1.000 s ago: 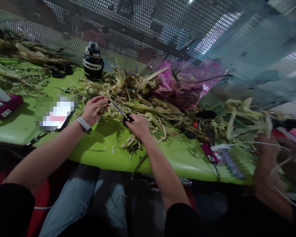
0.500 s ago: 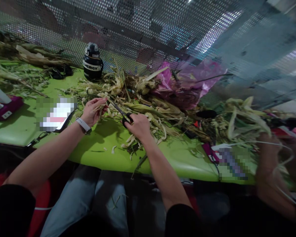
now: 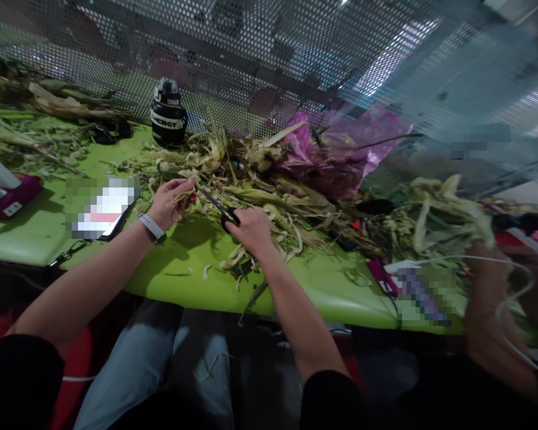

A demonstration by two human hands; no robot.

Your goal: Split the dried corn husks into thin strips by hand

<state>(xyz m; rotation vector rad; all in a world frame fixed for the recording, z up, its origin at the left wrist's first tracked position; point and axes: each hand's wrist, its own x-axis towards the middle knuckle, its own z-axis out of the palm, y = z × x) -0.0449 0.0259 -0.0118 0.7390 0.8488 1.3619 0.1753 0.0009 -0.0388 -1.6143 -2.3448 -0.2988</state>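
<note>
My right hand (image 3: 254,229) grips a pair of black-handled scissors (image 3: 230,216), its blades pointing up and left. Closed around a few strips of dried corn husk (image 3: 185,196) is my left hand (image 3: 170,202), with a white watch on the wrist. The scissor tips reach close beside the left fingertips; whether they touch the husk I cannot tell. Behind and under both hands spreads a heap of corn husks and scraps (image 3: 296,200) on the green table (image 3: 170,272).
A black bottle (image 3: 168,116) stands behind the heap. To the left lie a lit phone (image 3: 107,206) and a purple tissue box (image 3: 15,194). A pink plastic bag (image 3: 336,155) rests against the perforated metal screen. On the right, another person's arm (image 3: 488,298) reaches over green husks (image 3: 448,215).
My right hand and the scissors have shifted very slightly, and the handles look a little closer together. My left hand stays almost where it was.
</note>
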